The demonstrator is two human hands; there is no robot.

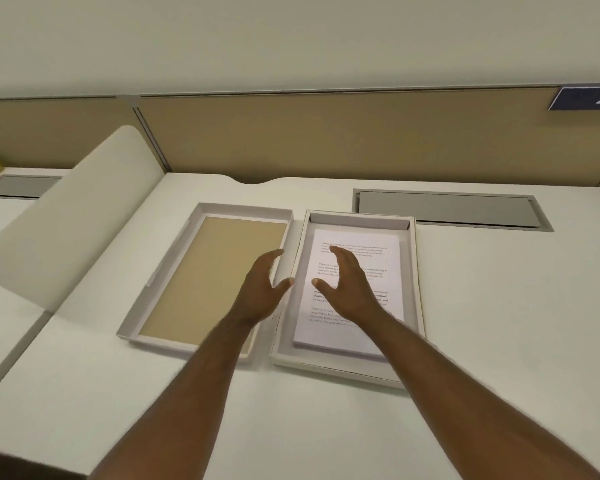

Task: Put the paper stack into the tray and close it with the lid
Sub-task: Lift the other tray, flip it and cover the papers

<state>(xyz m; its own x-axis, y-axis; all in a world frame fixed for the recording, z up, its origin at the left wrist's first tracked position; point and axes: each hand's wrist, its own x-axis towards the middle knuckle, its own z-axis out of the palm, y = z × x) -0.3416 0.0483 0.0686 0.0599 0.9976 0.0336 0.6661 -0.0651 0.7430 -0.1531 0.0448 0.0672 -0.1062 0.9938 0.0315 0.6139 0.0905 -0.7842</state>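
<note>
The paper stack (352,292) lay flat inside the tray (417,306), toward the desk's (499,341) back edge. My left hand (262,289) and right hand (349,285) hovered spread wide, holding nothing. The lid (215,275) sat upturned just left of the tray; it looked light, stiff card, so I judged its long side walls the best hold.

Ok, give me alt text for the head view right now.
A printed paper stack lies inside an open shallow tray on a white desk, with both open hands, left hand and right hand, hovering over it. The lid lies inner side up just left of the tray.
</note>
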